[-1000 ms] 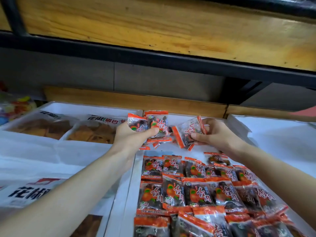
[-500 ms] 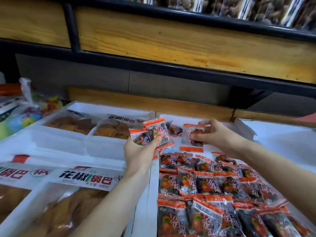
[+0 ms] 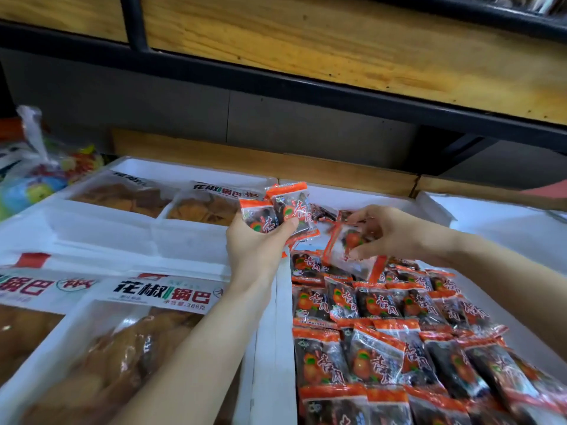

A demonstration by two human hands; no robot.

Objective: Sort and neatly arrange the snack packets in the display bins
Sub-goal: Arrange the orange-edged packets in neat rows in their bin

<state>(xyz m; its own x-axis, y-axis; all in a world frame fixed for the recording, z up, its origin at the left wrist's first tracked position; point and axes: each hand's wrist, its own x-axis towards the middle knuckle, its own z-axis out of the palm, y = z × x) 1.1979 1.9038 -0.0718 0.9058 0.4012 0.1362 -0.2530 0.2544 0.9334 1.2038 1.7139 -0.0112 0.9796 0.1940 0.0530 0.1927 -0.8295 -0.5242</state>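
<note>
My left hand (image 3: pixel 256 250) grips a small stack of orange-and-black snack packets (image 3: pixel 277 210), held upright over the left rim of the white display bin (image 3: pixel 283 302). My right hand (image 3: pixel 389 231) pinches a single packet (image 3: pixel 352 250) by thumb and fingers and holds it low at the far end of the bin, just above the back row. Neat overlapping rows of the same packets (image 3: pixel 380 342) fill the bin toward me. A few loose packets (image 3: pixel 325 213) lie at the bin's back wall behind my hands.
Left of the bin, white trays hold large clear bags of brown rice crackers (image 3: pixel 129 342) with printed labels. A bag of coloured items (image 3: pixel 36 182) sits far left. Another white bin (image 3: pixel 506 228) stands on the right. A wooden shelf (image 3: pixel 337 50) with black rails hangs overhead.
My right hand has lowered its single packet from in front of the back wall down toward the back row. My left hand keeps its stack in about the same place.
</note>
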